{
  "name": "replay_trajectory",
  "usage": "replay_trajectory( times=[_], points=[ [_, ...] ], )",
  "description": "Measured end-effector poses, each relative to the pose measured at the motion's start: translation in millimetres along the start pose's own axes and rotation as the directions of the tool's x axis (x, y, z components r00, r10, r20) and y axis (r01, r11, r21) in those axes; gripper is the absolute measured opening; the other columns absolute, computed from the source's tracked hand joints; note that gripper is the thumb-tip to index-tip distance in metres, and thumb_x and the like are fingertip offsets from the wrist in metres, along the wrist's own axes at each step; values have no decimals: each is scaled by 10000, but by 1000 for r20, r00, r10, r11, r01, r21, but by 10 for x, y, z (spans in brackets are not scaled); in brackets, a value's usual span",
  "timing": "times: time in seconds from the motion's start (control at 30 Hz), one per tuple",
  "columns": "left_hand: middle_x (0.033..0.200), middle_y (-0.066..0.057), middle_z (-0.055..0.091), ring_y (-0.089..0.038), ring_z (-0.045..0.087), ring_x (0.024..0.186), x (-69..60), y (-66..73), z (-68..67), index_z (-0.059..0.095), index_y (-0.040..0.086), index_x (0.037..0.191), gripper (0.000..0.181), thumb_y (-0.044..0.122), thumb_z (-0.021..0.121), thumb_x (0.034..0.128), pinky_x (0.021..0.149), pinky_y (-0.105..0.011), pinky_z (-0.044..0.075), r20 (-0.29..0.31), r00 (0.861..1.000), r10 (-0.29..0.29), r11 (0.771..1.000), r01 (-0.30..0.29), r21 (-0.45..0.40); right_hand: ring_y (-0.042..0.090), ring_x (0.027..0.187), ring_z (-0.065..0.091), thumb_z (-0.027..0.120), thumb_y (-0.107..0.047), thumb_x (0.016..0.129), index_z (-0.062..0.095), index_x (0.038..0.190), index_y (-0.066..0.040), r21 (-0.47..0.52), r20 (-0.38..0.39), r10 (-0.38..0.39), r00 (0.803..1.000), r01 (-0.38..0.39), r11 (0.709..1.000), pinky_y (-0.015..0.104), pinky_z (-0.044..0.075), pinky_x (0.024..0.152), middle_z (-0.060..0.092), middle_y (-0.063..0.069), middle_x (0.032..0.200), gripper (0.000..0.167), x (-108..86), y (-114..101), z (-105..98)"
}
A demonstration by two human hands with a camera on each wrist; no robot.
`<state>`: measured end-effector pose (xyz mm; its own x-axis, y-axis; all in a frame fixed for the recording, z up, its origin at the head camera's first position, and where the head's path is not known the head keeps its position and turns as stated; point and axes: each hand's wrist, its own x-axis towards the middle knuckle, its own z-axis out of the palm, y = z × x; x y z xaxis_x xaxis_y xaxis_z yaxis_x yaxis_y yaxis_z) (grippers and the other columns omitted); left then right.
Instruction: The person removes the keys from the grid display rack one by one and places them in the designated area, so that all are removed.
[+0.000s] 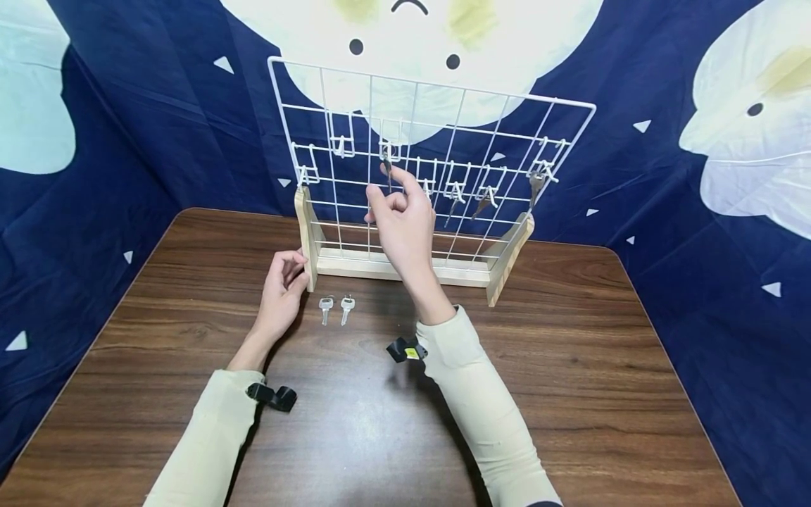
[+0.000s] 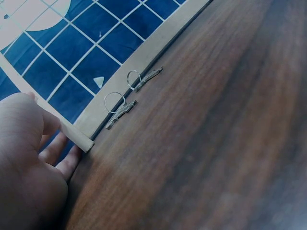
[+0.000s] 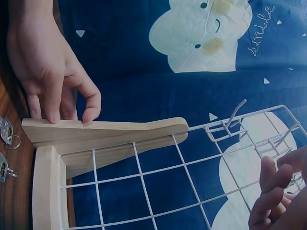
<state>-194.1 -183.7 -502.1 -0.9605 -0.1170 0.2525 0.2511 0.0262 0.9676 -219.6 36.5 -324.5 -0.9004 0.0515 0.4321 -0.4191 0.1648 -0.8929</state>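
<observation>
A white wire grid rack [image 1: 415, 83] stands on a wooden base, with small hooks across it. My right hand [image 1: 405, 225] is raised before the grid, its index fingertip at a key [image 1: 388, 167] that hangs by an upper hook. Thumb and index finger stand apart there; in the right wrist view the fingers hide part of the key. My left hand [image 1: 279, 296] holds the rack's left wooden side piece [image 1: 307, 239], thumb on the front and fingers around behind. Two keys with rings, a left key [image 1: 326, 308] and a right key [image 1: 347, 308], lie on the table near that hand.
More keys hang on the right hooks, among them a far-right key [image 1: 536, 184] and a brownish key [image 1: 483, 204]. Bare hooks include a left hook [image 1: 307, 174] and an upper left hook [image 1: 341, 146]. A blue cloth [image 1: 190, 141] with white shapes surrounds the wooden table [image 1: 570, 366].
</observation>
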Motion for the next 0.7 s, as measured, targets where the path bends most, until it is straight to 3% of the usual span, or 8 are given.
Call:
replay_trajectory(
  times=[0.1, 0.33, 0.5, 0.7],
  points=[
    [1616, -304, 479, -54, 518, 1387, 6, -10, 1, 383, -168, 1295, 252, -213, 442, 1053, 1263, -275, 420, 1, 1000, 0, 1000, 0, -1, 116, 633, 684, 726, -122, 1048, 696, 1434, -33, 19, 2, 2, 1000, -2, 1000, 237, 432, 623, 710, 83, 672, 398, -2, 2, -4],
    [1593, -288, 496, -63, 516, 1396, 3, -11, 3, 390, -164, 1303, 258, -208, 444, 1054, 1306, -373, 398, -2, 1000, -13, 1000, 13, 7, 341, 736, 742, 719, -127, 1052, 706, 1406, -48, 30, 6, 9, 1000, -9, 1000, 228, 459, 696, 725, 101, 699, 362, -16, 0, -5],
    [1580, -293, 501, -57, 521, 1387, 8, -7, 2, 388, -168, 1300, 254, -208, 448, 1056, 1280, -317, 418, -1, 1000, -4, 1000, 4, 5, 205, 648, 695, 718, -126, 1049, 710, 1392, -51, 30, -8, 5, 1000, -5, 1000, 236, 439, 650, 724, 97, 704, 351, -22, -17, -6],
    [1526, -291, 519, -50, 521, 1383, 12, -9, 4, 382, -177, 1296, 258, -221, 441, 1048, 1246, -249, 428, -5, 1000, 9, 1000, -9, -2, 63, 497, 554, 711, -126, 1051, 702, 1382, -29, 56, -15, 11, 1000, -10, 998, 208, 399, 496, 716, 80, 696, 345, -24, -48, -5]
  ],
)
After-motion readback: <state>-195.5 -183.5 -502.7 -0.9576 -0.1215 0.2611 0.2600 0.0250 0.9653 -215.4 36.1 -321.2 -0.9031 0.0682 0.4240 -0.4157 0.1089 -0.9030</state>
